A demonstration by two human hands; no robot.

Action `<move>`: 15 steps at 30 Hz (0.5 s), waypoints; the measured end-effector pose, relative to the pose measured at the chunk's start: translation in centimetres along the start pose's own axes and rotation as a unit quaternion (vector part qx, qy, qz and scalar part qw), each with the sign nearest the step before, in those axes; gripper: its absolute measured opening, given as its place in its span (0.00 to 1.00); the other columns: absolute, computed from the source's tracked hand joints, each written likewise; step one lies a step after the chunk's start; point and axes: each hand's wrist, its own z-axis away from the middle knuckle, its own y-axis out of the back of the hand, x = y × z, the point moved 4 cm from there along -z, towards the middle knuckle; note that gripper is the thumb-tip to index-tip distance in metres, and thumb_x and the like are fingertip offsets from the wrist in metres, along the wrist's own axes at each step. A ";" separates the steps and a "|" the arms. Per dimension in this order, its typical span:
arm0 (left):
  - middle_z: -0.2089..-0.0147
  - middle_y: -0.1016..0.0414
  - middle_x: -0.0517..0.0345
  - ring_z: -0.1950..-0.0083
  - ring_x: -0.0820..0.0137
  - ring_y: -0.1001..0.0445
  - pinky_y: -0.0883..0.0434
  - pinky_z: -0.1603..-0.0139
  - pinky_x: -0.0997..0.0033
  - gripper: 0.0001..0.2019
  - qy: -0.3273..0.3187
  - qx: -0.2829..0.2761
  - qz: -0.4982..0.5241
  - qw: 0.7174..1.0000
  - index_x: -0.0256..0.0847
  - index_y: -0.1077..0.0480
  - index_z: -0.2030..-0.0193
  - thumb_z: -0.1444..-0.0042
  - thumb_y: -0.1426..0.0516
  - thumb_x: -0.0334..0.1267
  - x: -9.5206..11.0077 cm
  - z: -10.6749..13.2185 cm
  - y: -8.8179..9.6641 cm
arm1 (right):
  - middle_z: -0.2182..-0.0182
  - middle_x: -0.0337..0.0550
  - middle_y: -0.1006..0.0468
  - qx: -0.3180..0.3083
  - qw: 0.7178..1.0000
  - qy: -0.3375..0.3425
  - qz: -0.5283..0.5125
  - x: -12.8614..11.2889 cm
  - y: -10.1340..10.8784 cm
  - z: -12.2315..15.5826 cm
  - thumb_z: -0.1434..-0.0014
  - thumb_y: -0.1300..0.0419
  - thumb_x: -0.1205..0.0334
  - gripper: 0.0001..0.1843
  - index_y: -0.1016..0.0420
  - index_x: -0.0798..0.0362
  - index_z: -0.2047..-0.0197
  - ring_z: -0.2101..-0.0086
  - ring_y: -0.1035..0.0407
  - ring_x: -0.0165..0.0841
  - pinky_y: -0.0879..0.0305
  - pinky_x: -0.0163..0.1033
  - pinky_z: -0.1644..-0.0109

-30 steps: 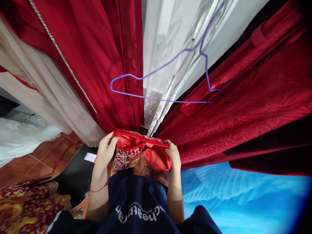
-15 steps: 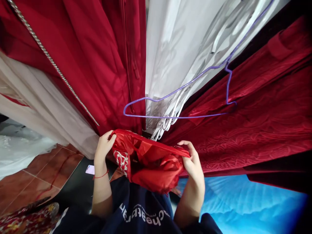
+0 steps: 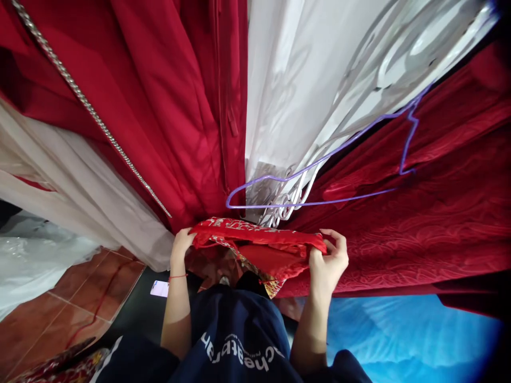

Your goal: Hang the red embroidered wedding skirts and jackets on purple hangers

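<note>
Each grip is pinched closed: left hand (image 3: 181, 246) and right hand (image 3: 328, 260) stretch the red garment (image 3: 255, 244).

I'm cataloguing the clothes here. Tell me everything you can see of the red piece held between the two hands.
The red garment is shiny, satin-like cloth with gold and white embroidery along its top edge and on a patterned part sagging beneath. It is stretched roughly level, bunched into folds, in front of the hanging dark red dress. The left hand grips its left end; the right hand pinches its right end.
</note>
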 end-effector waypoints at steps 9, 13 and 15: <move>0.68 0.22 0.60 0.63 0.67 0.27 0.31 0.59 0.75 0.21 -0.166 -0.047 0.107 0.979 0.38 0.24 0.70 0.45 0.41 0.57 9.5 4.1 2.4 | 0.77 0.42 0.23 -0.071 0.990 -0.093 0.083 5.1 3.5 -4.2 0.56 0.36 0.56 0.17 0.26 0.52 0.61 0.77 0.31 0.37 0.36 0.40 0.70; 0.76 0.31 0.63 0.72 0.73 0.35 0.36 0.70 0.76 0.20 -0.149 0.035 0.233 0.960 0.38 0.29 0.75 0.44 0.40 0.54 13.3 7.4 5.4 | 0.75 0.36 0.22 -0.228 0.954 -0.133 -0.142 3.4 4.1 -5.4 0.58 0.29 0.55 0.29 0.32 0.47 0.52 0.78 0.29 0.34 0.30 0.38 0.72; 0.79 0.39 0.65 0.77 0.76 0.43 0.42 0.77 0.76 0.22 -0.133 0.105 0.262 0.950 0.39 0.35 0.77 0.44 0.39 0.54 15.2 9.5 7.3 | 0.74 0.35 0.21 -0.279 0.928 -0.156 -0.189 2.4 4.6 -6.1 0.60 0.27 0.54 0.32 0.32 0.45 0.51 0.77 0.27 0.34 0.29 0.37 0.72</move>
